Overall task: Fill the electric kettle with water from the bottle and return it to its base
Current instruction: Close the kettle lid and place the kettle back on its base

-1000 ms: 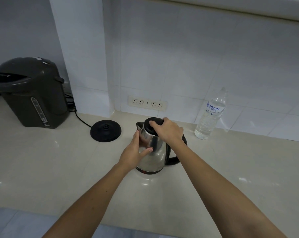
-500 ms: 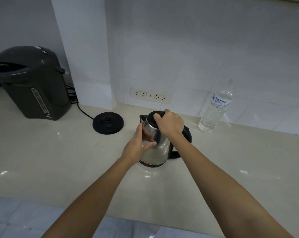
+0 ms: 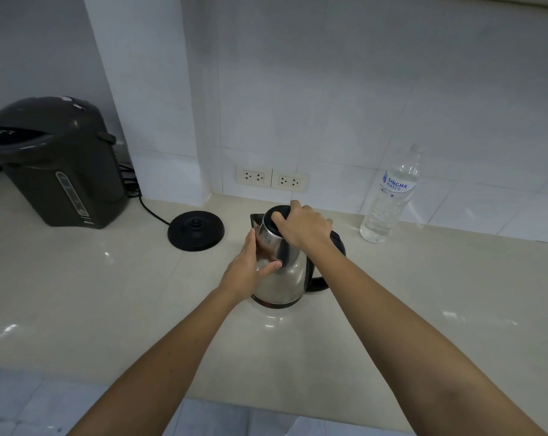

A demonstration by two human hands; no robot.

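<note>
Kettle: shiny steel, black lid

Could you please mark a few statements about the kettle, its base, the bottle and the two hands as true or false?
1. The kettle sits on its base. False: it stands on the counter, beside the base and apart from it.
2. The right hand grips the kettle's lid. True.
3. The bottle lies on its side. False: it stands upright.
4. The left hand holds the kettle's steel body. True.
</note>
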